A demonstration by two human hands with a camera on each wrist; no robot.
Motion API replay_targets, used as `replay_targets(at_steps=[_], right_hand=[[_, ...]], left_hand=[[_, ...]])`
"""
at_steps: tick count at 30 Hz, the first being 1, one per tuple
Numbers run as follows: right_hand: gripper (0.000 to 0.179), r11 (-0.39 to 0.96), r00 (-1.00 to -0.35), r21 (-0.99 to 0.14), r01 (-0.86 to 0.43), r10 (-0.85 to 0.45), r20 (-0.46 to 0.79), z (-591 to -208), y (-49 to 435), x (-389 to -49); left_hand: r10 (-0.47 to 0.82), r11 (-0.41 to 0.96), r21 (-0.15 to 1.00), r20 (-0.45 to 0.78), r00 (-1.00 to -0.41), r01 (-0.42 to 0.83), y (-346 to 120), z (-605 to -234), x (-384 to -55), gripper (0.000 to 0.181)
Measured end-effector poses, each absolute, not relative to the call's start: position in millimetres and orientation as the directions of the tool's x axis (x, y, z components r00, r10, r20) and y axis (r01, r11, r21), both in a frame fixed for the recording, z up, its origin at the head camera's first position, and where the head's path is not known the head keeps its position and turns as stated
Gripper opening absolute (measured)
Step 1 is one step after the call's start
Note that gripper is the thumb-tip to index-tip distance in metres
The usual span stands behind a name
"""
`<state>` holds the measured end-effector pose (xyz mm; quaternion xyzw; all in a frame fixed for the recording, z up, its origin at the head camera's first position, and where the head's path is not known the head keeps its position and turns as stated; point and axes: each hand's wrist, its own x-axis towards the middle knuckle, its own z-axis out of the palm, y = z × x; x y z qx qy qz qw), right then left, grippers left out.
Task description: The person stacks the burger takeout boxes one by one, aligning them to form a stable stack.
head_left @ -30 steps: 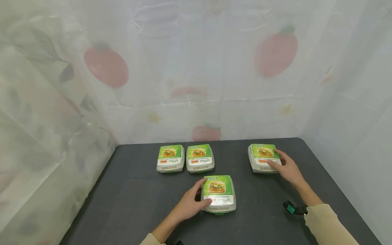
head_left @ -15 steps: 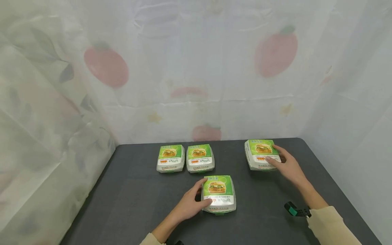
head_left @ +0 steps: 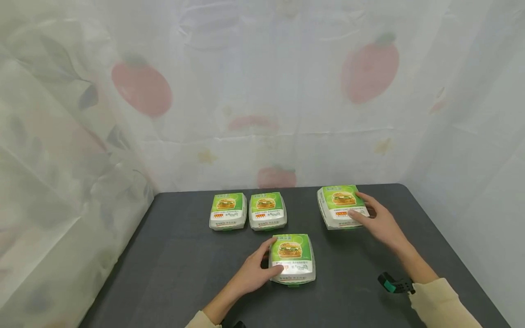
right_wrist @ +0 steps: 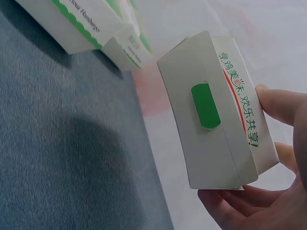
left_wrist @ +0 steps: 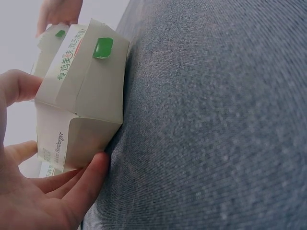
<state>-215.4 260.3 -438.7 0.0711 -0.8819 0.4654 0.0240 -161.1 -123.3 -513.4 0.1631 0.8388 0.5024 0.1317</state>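
Note:
In the head view my left hand (head_left: 251, 274) grips the left side of the nearest burger box (head_left: 294, 255), which rests on the dark table. Its lid is green and white with a burger picture. The left wrist view shows the fingers against this burger box (left_wrist: 98, 91), thumb on top. My right hand (head_left: 384, 228) holds another burger box (head_left: 340, 205) by its right side, above the table at the back right. The right wrist view shows this burger box (right_wrist: 201, 148) lifted, its green tab facing the camera and a shadow below.
Two more burger boxes, a left one (head_left: 228, 212) and a right one (head_left: 267, 212), stand side by side near the table's back edge. The dark table (head_left: 172, 273) meets a pale printed curtain (head_left: 311, 105) behind and at both sides.
My right hand has lifted its burger box off the table and carried it a little to the left. The left hand and its box have stayed in place.

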Motion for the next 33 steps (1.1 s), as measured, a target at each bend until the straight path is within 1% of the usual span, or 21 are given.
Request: replay_targets(at_steps=[14, 33], right_hand=[[0.076, 0.555, -0.978, -0.808, -0.199, -0.161, 0.130, -432.2, 236.1, -207.2], [0.072, 0.463, -0.955, -0.848, -0.258, -0.258, 0.150, -438.3, 205.8, -189.4]], left_hand=[[0.404, 0.437, 0.890, -0.062, -0.913, 0.132, -124.3, -509.6, -161.7, 0.075], [0.405, 0.444, 0.887, -0.069, -0.912, 0.130, -123.1, -512.3, -160.6, 0.075]])
